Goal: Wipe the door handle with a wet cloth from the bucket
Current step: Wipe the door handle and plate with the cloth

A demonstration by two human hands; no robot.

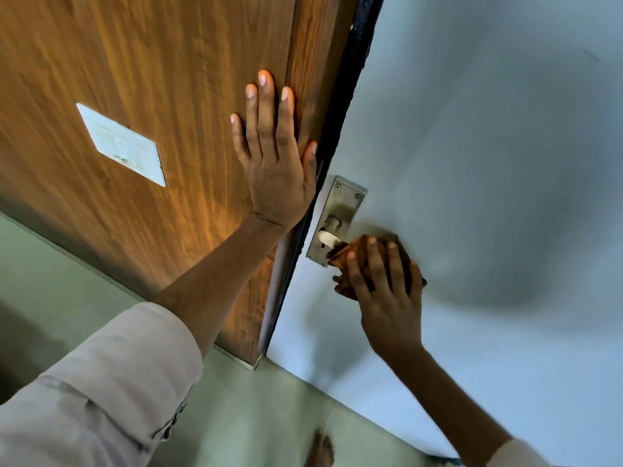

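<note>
The metal door handle (328, 238) sits on a steel backplate (340, 210) fixed to the pale blue door (488, 163). My right hand (387, 298) is wrapped around a brown-orange cloth (347, 256) and presses it over the outer part of the handle lever, hiding that part. Only the lever's inner end and its round stem show. My left hand (274, 156) lies flat with fingers spread on the wooden door panel (151, 96), just left of the black door edge. No bucket is in view.
A white rectangular label (121, 144) is stuck on the wooden panel. The black door edge (337, 129) runs between the two surfaces. Pale green floor (253, 416) lies below, with my bare foot (322, 449) on it.
</note>
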